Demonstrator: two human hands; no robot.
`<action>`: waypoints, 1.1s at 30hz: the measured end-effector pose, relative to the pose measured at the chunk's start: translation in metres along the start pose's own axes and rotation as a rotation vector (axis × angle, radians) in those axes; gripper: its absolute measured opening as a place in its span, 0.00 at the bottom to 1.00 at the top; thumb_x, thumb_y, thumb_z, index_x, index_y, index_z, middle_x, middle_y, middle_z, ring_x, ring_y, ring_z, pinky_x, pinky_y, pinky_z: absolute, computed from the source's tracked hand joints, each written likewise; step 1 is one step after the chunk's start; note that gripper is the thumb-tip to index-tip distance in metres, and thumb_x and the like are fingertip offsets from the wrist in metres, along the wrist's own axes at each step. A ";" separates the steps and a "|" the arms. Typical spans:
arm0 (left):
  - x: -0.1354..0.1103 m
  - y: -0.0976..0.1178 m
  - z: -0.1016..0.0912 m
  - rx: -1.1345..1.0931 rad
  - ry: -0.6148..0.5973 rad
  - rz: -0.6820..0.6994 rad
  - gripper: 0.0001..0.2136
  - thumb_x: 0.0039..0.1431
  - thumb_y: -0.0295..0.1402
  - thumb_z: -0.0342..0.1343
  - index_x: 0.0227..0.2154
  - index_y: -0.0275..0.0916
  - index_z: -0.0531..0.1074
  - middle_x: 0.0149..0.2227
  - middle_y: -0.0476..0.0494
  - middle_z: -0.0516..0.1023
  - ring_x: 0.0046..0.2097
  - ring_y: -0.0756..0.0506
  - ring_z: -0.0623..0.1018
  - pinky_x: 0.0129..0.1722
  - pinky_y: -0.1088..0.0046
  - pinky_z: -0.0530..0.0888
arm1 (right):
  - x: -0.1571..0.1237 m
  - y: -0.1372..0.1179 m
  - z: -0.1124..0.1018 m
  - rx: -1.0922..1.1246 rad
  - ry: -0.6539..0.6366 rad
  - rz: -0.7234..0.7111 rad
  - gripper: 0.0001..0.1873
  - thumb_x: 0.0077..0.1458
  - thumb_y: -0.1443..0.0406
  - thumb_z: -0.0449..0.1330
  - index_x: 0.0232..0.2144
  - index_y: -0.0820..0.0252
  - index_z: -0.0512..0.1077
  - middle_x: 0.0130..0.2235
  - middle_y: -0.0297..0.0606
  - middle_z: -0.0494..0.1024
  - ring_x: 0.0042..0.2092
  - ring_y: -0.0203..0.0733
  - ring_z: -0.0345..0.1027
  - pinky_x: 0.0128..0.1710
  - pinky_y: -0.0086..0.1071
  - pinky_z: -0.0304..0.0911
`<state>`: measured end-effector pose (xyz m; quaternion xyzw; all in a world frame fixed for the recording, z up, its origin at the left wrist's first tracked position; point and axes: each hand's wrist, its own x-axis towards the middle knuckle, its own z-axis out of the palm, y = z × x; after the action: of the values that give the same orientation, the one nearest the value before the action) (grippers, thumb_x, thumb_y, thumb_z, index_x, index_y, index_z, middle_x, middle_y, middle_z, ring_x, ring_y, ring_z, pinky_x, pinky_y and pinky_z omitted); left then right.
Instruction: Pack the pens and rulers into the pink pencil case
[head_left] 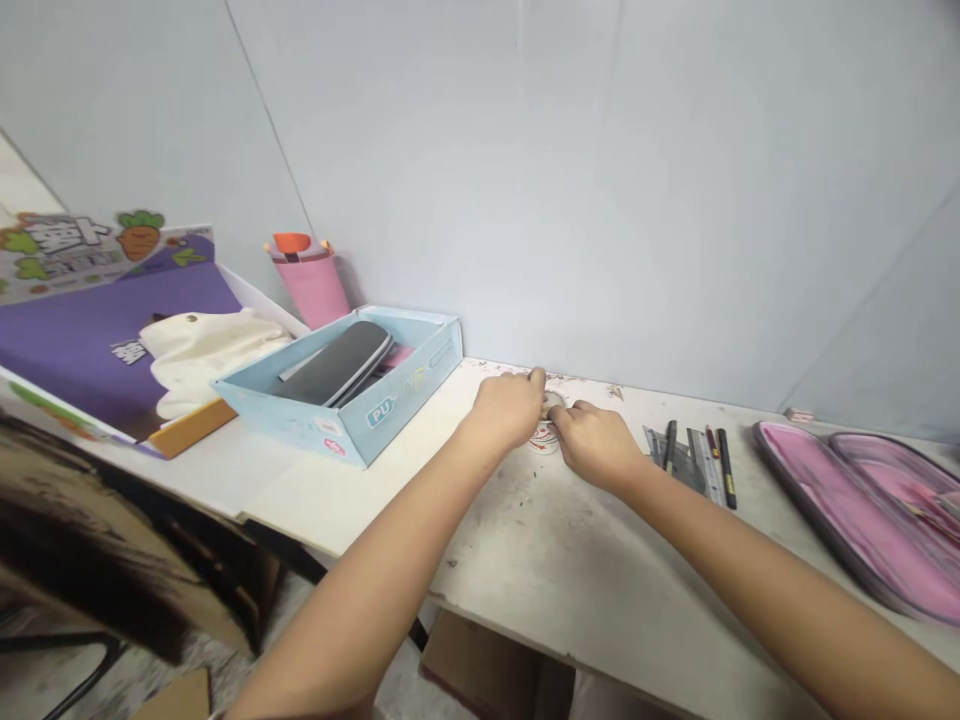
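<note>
Out on the table near the wall, both hands meet over a small round white container with red markings [544, 440]. My left hand [511, 408] is closed at its upper left edge, fingers curled and thumb side raised. From the right, my right hand [596, 442] grips the same rim with bent fingers. Between the fingertips a greyish round top shows in part; the fingers hide most of it, so I cannot tell whether anything small is held there. Reddish-brown shavings [615, 391] lie scattered on the tabletop behind and around the container.
Right of my hands lie a ruler [706, 465], a clear set square [686, 468] and several pens and pencils [726, 468]. Farther right is an open pink pencil case [832, 490]. At left stand a blue box [397, 400] with a grey case [337, 365], a pink pouch [313, 290] and a purple display box [67, 350].
</note>
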<state>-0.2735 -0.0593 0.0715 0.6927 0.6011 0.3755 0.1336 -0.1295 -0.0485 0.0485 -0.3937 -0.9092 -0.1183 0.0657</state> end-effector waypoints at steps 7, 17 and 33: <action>0.004 -0.002 -0.008 0.107 0.006 0.019 0.04 0.48 0.30 0.55 0.29 0.38 0.70 0.33 0.38 0.73 0.43 0.37 0.72 0.49 0.59 0.62 | 0.005 0.015 -0.005 -0.003 0.007 0.078 0.15 0.59 0.66 0.41 0.42 0.63 0.65 0.37 0.49 0.74 0.41 0.46 0.66 0.34 0.32 0.59; -0.008 0.026 0.002 -0.441 -0.087 -0.155 0.13 0.50 0.28 0.53 0.40 0.37 0.73 0.27 0.44 0.73 0.29 0.48 0.72 0.28 0.73 0.71 | -0.002 0.063 -0.005 0.226 0.034 0.228 0.17 0.58 0.63 0.44 0.48 0.60 0.62 0.39 0.44 0.76 0.39 0.43 0.70 0.36 0.32 0.59; 0.052 0.177 0.199 -0.327 -0.291 0.309 0.19 0.49 0.28 0.53 0.47 0.37 0.68 0.42 0.38 0.73 0.43 0.41 0.71 0.49 0.62 0.64 | -0.175 0.236 -0.038 0.132 0.260 0.339 0.15 0.54 0.64 0.51 0.45 0.60 0.65 0.43 0.41 0.71 0.45 0.42 0.62 0.40 0.31 0.57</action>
<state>-0.0084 -0.0010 0.0673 0.7919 0.3941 0.3802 0.2700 0.1632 -0.0253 0.0862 -0.5172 -0.8196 -0.0954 0.2271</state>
